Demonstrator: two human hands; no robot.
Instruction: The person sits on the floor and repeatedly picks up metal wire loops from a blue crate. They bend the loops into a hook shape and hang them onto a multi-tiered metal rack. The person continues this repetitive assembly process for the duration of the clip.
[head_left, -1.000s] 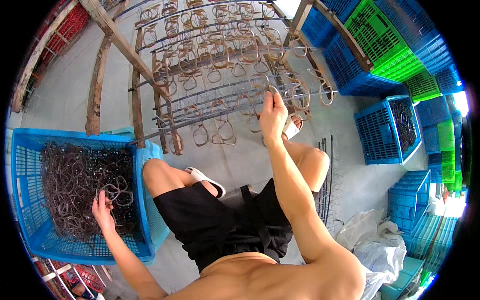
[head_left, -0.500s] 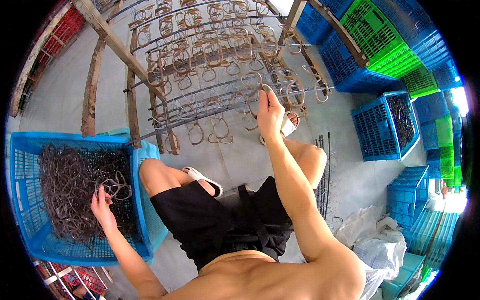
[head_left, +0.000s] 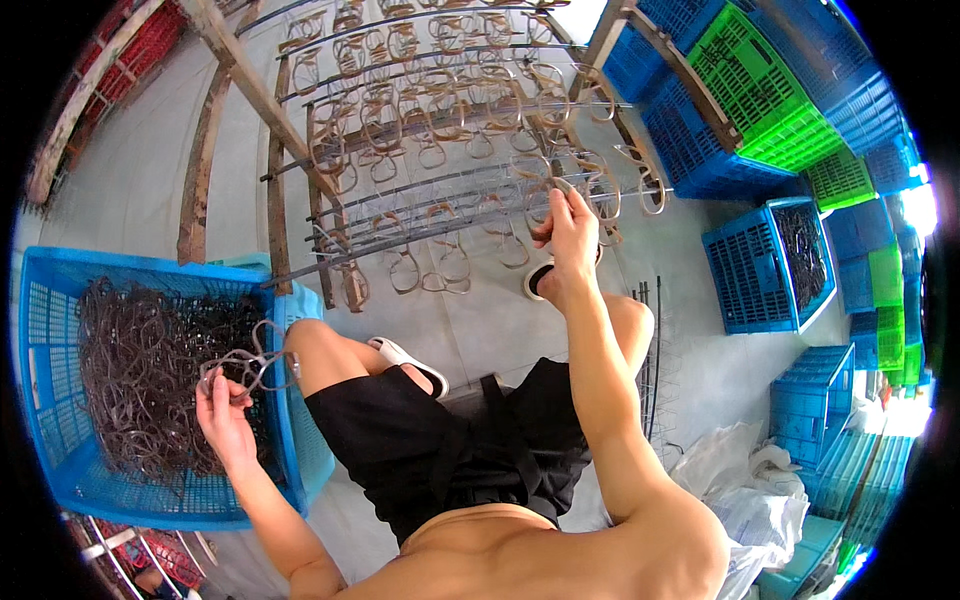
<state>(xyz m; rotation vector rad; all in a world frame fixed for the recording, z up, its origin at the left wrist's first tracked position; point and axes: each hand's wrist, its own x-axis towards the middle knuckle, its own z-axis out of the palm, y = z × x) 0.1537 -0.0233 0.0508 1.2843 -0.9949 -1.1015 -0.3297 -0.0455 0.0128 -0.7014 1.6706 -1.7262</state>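
My left hand point(head_left: 222, 405) lifts a bunch of dark spectacle frames point(head_left: 250, 365) above the blue crate point(head_left: 60, 480) at my left, which is full of tangled dark frames point(head_left: 140, 370). My right hand point(head_left: 568, 235) reaches forward and pinches one spectacle frame point(head_left: 555, 190) at a metal rod of the drying rack point(head_left: 450, 190). Several brown frames hang from the rack's rods in rows. My knees and black shorts lie between the two arms.
Wooden rack posts point(head_left: 255, 90) slant at the upper left. Blue and green crates point(head_left: 770, 110) are stacked at the right, one open blue crate point(head_left: 765, 265) holding dark frames. Loose metal rods point(head_left: 650, 350) lie on the floor. White bags point(head_left: 750, 500) sit at the lower right.
My left hand has risen out of the crate with a bunch of frames. My right hand stays at the rack rod, shifted slightly upward.
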